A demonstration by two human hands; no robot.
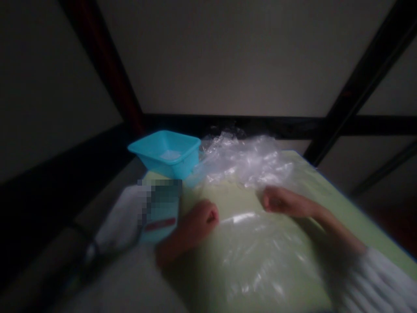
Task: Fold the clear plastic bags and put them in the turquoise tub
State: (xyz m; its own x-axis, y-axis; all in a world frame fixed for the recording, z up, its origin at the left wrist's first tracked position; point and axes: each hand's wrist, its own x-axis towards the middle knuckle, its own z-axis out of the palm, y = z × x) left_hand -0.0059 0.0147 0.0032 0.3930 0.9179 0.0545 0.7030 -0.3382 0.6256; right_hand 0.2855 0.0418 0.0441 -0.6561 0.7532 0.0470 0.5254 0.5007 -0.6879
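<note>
A clear plastic bag (260, 252) lies spread over the pale green tabletop, its top edge running between my two hands. My left hand (203, 217) is closed, with the fingers curled at the bag's upper left corner. At the opposite corner my right hand (282, 201) is closed too, gripping the film. Both hands are somewhat blurred. Just beyond them lies a crumpled heap of clear plastic bags (250, 161).
A turquoise plastic basin (187, 163) with something pale inside stands at the back left. Nearer, a light blue device with a red strip (159, 224) sits beside white plastic (120, 213). The green tabletop (345, 204) ends at a blue edge on the right.
</note>
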